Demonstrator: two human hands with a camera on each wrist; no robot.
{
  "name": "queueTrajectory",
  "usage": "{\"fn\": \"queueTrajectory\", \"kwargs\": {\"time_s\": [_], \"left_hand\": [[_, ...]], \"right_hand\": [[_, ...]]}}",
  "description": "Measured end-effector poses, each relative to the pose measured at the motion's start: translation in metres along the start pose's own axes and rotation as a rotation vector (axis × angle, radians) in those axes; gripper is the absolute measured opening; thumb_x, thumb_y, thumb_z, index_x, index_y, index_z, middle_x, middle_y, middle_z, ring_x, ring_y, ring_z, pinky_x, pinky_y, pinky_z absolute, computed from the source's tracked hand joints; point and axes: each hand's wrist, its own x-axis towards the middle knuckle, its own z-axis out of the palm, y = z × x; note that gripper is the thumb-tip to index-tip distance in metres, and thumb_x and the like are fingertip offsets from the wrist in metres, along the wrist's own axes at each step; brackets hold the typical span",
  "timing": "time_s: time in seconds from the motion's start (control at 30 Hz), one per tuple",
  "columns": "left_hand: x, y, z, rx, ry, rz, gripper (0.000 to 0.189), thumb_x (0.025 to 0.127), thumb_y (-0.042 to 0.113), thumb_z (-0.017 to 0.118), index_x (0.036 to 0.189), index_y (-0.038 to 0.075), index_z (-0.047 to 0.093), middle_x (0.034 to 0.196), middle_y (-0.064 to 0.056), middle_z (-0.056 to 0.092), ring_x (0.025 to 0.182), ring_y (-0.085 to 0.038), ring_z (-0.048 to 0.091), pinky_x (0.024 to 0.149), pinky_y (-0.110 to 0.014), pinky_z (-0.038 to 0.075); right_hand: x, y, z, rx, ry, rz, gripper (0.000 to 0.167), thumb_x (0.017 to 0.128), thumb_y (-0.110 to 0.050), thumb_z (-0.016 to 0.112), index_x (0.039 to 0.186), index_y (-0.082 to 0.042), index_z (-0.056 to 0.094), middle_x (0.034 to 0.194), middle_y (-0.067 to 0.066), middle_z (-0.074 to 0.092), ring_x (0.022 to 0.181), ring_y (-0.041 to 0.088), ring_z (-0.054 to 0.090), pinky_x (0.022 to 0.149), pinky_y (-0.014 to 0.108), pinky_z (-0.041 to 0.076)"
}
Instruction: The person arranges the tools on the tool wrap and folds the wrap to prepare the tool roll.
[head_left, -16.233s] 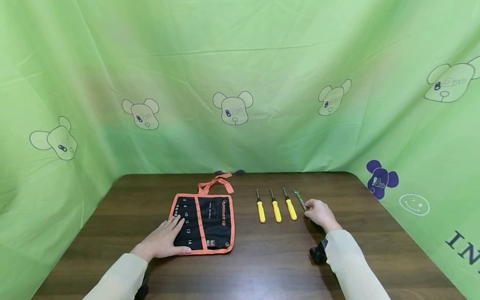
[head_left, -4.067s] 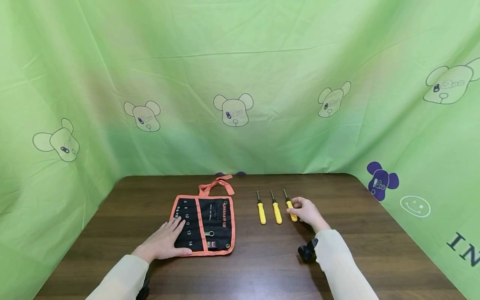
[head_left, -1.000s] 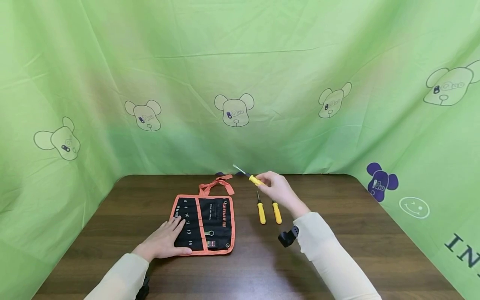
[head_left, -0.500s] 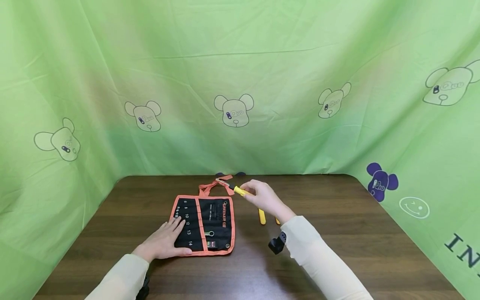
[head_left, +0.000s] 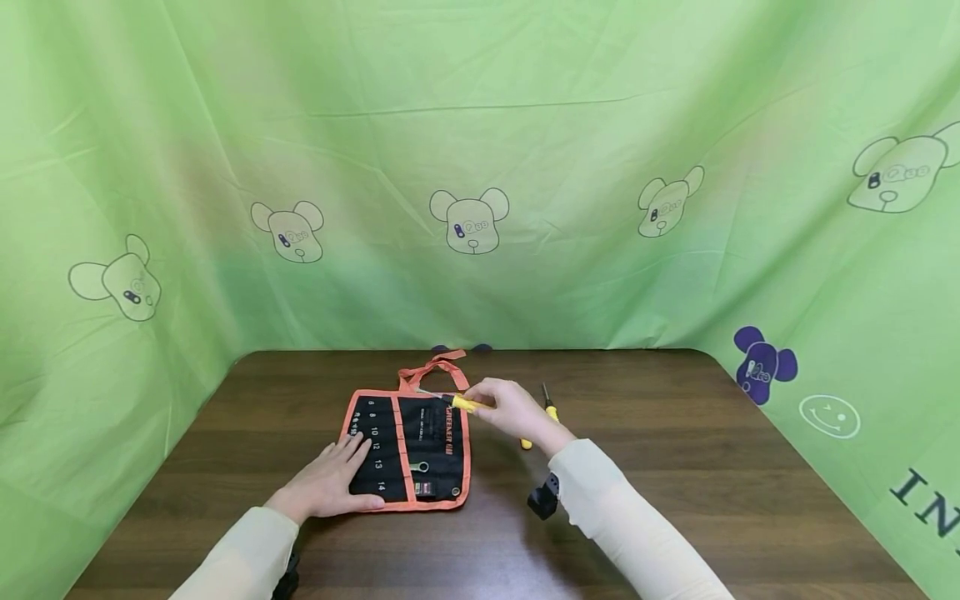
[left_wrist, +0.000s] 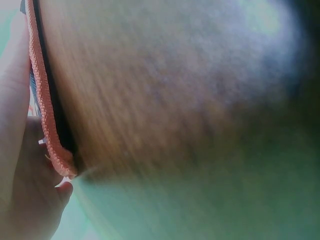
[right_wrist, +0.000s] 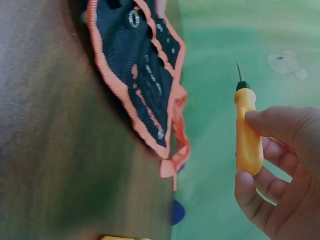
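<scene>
My left hand (head_left: 326, 483) lies flat with spread fingers on the left part of a black tool pouch (head_left: 435, 442) with orange edging. Numbers run down that side, and the left wrist view catches the pouch's orange edge (left_wrist: 44, 95) beside the fingers. Over the pouch's upper right corner, my right hand (head_left: 517, 412) pinches the yellow handle of a screwdriver (right_wrist: 248, 135). Its shaft points left toward the pouch's top edge. A wrench (head_left: 420, 467) sits in a pocket by the middle orange strip, its ring end showing.
Right of the pouch, a second yellow screwdriver (head_left: 551, 412) lies on the brown table (head_left: 675, 467). A third screwdriver (head_left: 527, 444) is mostly hidden under my right hand. Orange ties (head_left: 431, 367) trail from the pouch's top. A green curtain (head_left: 570, 275) hangs behind the table.
The wrench, earlier on the table under my right hand, is now in the pouch. My right hand has lifted the rightmost screwdriver and carried it left over the pouch. My left hand stays put.
</scene>
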Motion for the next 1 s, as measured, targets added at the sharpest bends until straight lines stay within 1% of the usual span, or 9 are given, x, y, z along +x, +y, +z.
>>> {"fn": "queueTrajectory", "kwargs": {"time_s": [0.17, 0.27, 0.43, 0.6, 0.73, 0.83, 1.0], "left_hand": [[0.001, 0.0, 0.0, 0.004, -0.006, -0.008, 0.099, 0.077, 0.069, 0.051, 0.141, -0.004, 0.031, 0.145, -0.024, 0.023, 0.134, -0.037, 0.018, 0.105, -0.05, 0.018], [0.002, -0.001, 0.0, 0.005, -0.011, -0.013, 0.1, 0.077, 0.07, 0.05, 0.141, -0.003, 0.03, 0.146, -0.024, 0.023, 0.134, -0.037, 0.018, 0.105, -0.05, 0.018], [0.003, -0.001, 0.0, 0.004, -0.01, -0.015, 0.1, 0.077, 0.071, 0.05, 0.141, -0.003, 0.03, 0.146, -0.023, 0.023, 0.134, -0.037, 0.018, 0.105, -0.05, 0.018], [0.004, -0.003, 0.001, 0.015, -0.006, -0.007, 0.101, 0.077, 0.072, 0.049, 0.141, -0.003, 0.03, 0.146, -0.023, 0.023, 0.134, -0.037, 0.018, 0.105, -0.05, 0.018], [0.004, -0.003, 0.002, 0.014, -0.004, -0.003, 0.1, 0.077, 0.072, 0.049, 0.141, -0.003, 0.03, 0.146, -0.023, 0.022, 0.134, -0.037, 0.018, 0.105, -0.05, 0.018], [0.004, -0.003, 0.001, 0.013, -0.002, -0.004, 0.1, 0.077, 0.071, 0.049, 0.141, -0.003, 0.03, 0.146, -0.023, 0.022, 0.134, -0.037, 0.018, 0.105, -0.05, 0.018], [0.003, -0.003, 0.001, 0.013, -0.007, -0.01, 0.101, 0.076, 0.072, 0.049, 0.142, -0.002, 0.03, 0.146, -0.023, 0.022, 0.134, -0.037, 0.018, 0.105, -0.05, 0.018]], "right_hand": [[-0.001, 0.002, 0.008, 0.029, -0.073, -0.011, 0.018, 0.084, -0.003, 0.065, 0.101, -0.008, 0.068, 0.084, -0.004, 0.059, 0.073, 0.011, 0.054, 0.065, 0.028, 0.046], [-0.001, 0.005, 0.014, 0.021, -0.101, -0.031, 0.017, 0.083, -0.003, 0.065, 0.099, -0.008, 0.069, 0.083, -0.005, 0.058, 0.072, 0.01, 0.052, 0.064, 0.027, 0.045], [-0.001, 0.009, 0.023, -0.015, -0.134, -0.072, 0.015, 0.082, -0.003, 0.067, 0.097, -0.007, 0.069, 0.08, -0.006, 0.059, 0.071, 0.009, 0.052, 0.064, 0.026, 0.045], [-0.001, 0.01, 0.027, -0.027, -0.17, -0.061, 0.013, 0.083, -0.005, 0.067, 0.095, -0.009, 0.071, 0.083, -0.006, 0.061, 0.073, 0.008, 0.053, 0.066, 0.026, 0.046], [-0.002, 0.012, 0.029, -0.059, -0.192, -0.079, 0.012, 0.083, -0.006, 0.068, 0.093, -0.011, 0.071, 0.086, -0.006, 0.062, 0.074, 0.008, 0.054, 0.066, 0.026, 0.046], [-0.002, 0.014, 0.03, -0.072, -0.198, -0.095, 0.012, 0.082, -0.005, 0.068, 0.092, -0.011, 0.072, 0.084, -0.006, 0.061, 0.073, 0.009, 0.054, 0.065, 0.026, 0.046], [-0.001, 0.017, 0.032, -0.079, -0.212, -0.077, 0.012, 0.082, -0.006, 0.068, 0.092, -0.011, 0.072, 0.082, -0.007, 0.061, 0.071, 0.009, 0.053, 0.064, 0.026, 0.045]]}}
